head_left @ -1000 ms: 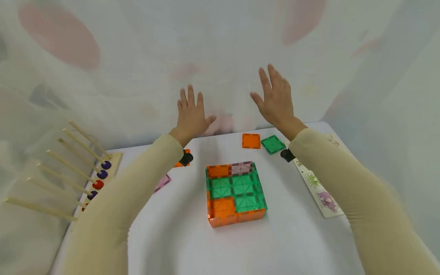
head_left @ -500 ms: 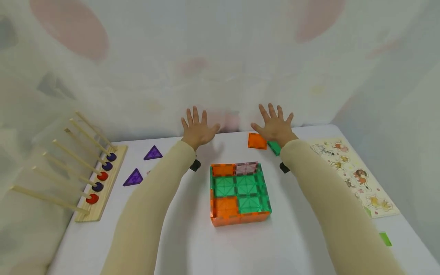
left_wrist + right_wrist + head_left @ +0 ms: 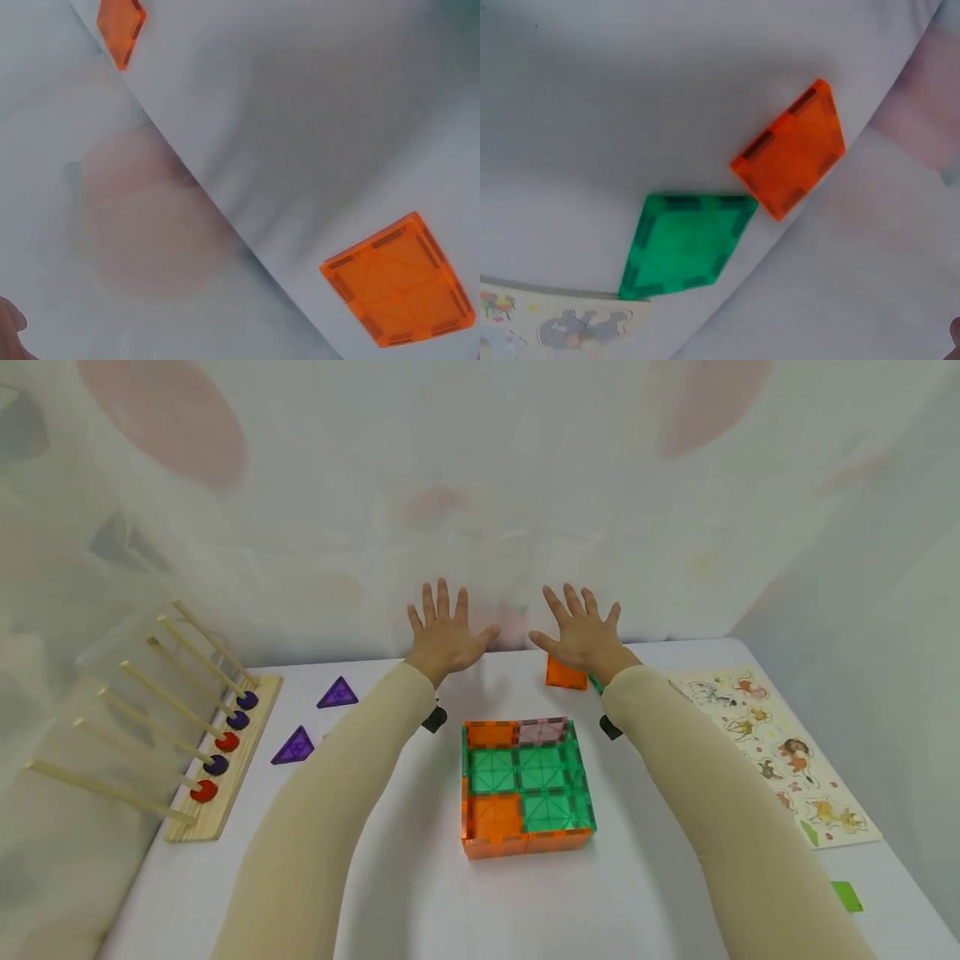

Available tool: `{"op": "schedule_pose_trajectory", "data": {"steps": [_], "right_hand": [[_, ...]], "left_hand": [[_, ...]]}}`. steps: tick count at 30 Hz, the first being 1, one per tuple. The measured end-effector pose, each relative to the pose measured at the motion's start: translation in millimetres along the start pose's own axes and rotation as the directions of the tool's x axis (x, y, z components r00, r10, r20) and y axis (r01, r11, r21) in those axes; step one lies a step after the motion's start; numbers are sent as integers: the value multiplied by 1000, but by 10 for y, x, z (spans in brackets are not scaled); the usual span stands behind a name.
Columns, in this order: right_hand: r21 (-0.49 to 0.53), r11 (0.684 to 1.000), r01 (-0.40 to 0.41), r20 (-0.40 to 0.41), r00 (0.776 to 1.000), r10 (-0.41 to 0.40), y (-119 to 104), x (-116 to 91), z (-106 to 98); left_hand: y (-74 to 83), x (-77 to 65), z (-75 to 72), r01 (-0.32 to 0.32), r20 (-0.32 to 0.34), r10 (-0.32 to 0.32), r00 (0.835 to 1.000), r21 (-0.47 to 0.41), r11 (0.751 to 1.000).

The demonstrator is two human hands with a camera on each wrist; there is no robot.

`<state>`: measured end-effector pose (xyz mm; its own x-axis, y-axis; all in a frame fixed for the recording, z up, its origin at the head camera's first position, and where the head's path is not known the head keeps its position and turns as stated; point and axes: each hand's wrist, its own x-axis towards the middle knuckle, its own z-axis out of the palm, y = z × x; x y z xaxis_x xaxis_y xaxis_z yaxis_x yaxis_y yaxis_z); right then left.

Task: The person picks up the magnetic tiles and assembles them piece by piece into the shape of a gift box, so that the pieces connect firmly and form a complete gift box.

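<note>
Both hands are held out over the far side of the table with fingers spread and nothing in them. The left hand is up beyond the back left of a low open box of magnetic tiles. My right hand overlaps an orange square tile in the head view. That box has a green and orange floor, with orange, green and pale pink walls. In the right wrist view a green tile lies corner to corner with the orange one. Another orange tile shows in the left wrist view.
A wooden peg rack with red and dark blue beads stands at the left. Two purple triangle tiles lie beside it. At the right are an animal puzzle board and a light green piece. A white curtain hangs behind.
Both hands have come down from a raised position and moved closer together, fingers spreading. The view has shifted, bringing the purple triangles and more of the puzzle board into sight. The tile box looks unchanged.
</note>
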<state>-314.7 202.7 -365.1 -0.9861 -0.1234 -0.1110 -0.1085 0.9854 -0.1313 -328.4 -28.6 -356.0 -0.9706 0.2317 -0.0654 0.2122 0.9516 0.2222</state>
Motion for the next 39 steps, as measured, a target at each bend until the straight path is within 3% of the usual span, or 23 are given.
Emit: {"op": "schedule_pose_trajectory", "data": {"steps": [10,15,19,23,30,34,39], "right_hand": [[-57,994,90,132,988,-82,-28,-19,202],[-101,983,156,174,975,-137,-38,-19,321],[-91,983,158,226,965,-134,0,-59,412],[-85,985,151,254,959,-125,66,-103,501],[-53,990,129,274,956,-110,135,-156,598],[-61,992,107,267,960,-87,210,-209,603],[-57,994,88,250,966,-71,330,-233,661]], "left_hand": [[-55,-26,306,-81,158,54,986,165,983],[-126,-107,407,-109,225,68,972,179,978],[-208,-179,460,-93,263,43,964,179,979],[-355,-254,496,-55,283,0,959,186,981],[-775,-369,583,9,316,-77,946,210,978],[-900,-373,639,-23,354,-33,935,152,988],[-968,-298,702,-149,323,95,942,147,978]]}}
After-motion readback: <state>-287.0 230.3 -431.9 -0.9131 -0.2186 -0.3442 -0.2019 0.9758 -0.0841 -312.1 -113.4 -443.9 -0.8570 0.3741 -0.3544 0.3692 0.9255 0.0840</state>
